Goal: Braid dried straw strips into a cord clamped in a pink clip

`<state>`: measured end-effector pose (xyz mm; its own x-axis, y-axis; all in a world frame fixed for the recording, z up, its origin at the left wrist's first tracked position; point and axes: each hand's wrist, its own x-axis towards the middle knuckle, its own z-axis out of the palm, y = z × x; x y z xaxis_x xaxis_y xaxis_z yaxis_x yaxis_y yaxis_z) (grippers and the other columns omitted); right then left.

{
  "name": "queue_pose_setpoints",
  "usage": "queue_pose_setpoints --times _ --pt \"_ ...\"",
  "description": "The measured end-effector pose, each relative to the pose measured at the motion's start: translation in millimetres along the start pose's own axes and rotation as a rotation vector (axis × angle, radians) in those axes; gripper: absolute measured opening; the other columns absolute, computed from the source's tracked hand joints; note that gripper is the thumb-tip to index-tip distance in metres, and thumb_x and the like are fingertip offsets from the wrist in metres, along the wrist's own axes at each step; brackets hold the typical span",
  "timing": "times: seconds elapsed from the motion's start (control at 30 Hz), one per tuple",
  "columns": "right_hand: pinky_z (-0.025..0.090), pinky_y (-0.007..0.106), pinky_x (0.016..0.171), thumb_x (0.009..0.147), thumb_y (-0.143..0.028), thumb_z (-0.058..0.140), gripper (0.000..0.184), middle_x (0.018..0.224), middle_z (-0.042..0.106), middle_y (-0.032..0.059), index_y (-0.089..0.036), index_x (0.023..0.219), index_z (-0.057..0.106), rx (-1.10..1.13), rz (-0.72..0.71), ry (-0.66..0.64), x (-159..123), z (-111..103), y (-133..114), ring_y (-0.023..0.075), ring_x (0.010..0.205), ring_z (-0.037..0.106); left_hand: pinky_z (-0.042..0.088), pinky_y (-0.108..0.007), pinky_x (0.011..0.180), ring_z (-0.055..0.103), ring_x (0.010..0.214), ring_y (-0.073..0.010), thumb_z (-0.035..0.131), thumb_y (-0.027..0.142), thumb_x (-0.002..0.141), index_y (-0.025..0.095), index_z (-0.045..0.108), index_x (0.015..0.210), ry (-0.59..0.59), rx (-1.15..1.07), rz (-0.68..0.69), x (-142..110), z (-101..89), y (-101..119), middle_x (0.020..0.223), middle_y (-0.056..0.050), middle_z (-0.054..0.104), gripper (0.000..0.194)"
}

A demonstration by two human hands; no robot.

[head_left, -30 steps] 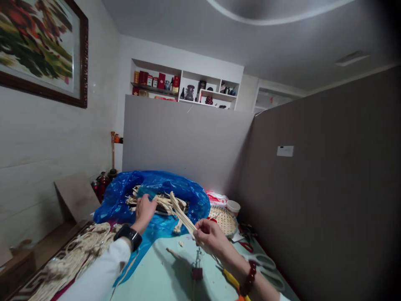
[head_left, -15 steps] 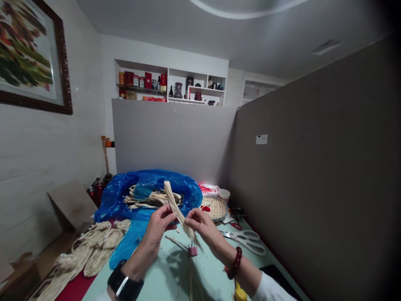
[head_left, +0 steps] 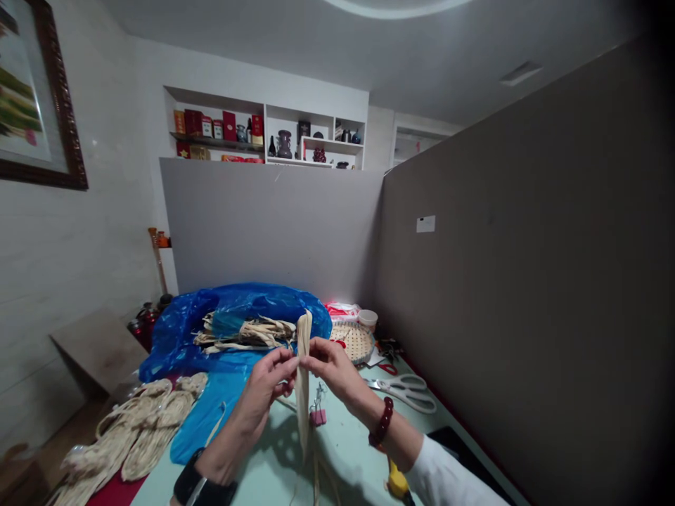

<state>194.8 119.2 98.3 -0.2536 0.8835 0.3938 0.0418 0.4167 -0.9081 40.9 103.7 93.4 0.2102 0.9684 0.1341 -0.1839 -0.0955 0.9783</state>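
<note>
Left hand and right hand pinch a strip over the green bench; behind a grey panel, shelves hold apparent jars.

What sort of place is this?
Probably a small craft corner: pale, dry fibre strips lie in an open blue plastic bag, braided cream fibre pieces sit at the left, and large white scissors rest on the pale green tabletop.

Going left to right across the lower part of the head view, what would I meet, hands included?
Braided straw pieces, left hand, pale strip, right hand, scissors.
</note>
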Motion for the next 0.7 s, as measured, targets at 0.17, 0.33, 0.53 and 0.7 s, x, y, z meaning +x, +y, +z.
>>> queue_pose_setpoints --times 0.17,0.33,0.53,0.7 --pt "0.033 0.023 0.056 0.07 -0.039 0.072 0.027 0.065 0.055 -0.0014 -0.014 0.072 0.061 -0.006 0.046 -0.046 3.6 1.1 8.6 0.012 0.062 0.046 0.03 -0.019 0.047 0.043 0.05 -0.0072 0.079 0.039 0.061 0.016 0.063 0.076 -0.006 -0.037 -0.033 8.2 -5.8 -4.1 0.061 0.004 0.053 0.032" --pt "0.034 0.023 0.058 0.073 -0.03 0.066 0.016 0.068 0.055 -0.0009 -0.014 0.075 0.063 0.003 0.076 -0.049 5.2 1.1 9.8 0.0122 0.063 0.046 0.036 -0.019 0.051 0.049 0.055 -0.0084 0.082 0.035 0.057 0.014 0.064 0.071 0.037 -0.038 -0.042 8.4 -15.1 0.8 0.064 0.002 0.058 0.03" --pt "0.04 0.025 0.067 0.077 -0.028 0.062 0.015 0.082 0.06 0.0011 -0.016 0.086 0.061 0.075 0.065 -0.023 7.0 9.8 9.2 0.0148 0.074 0.052 0.049 -0.026 0.066 0.057 0.069 -0.0136 0.077 0.036 0.061 0.018 0.062 0.073 0.054 -0.042 -0.031 7.3 -18.3 5.0 0.074 0.002 0.061 0.026" --pt "0.044 0.027 0.07 0.072 -0.037 0.068 0.026 0.085 0.063 0.0023 -0.017 0.087 0.06 0.162 0.074 -0.039 8.5 13.8 7.8 0.0165 0.077 0.058 0.048 -0.026 0.062 0.056 0.066 -0.0145 0.076 0.034 0.06 0.018 0.06 0.07 0.07 0.021 -0.006 7.8 -16.3 7.4 0.07 0.002 0.059 0.025"
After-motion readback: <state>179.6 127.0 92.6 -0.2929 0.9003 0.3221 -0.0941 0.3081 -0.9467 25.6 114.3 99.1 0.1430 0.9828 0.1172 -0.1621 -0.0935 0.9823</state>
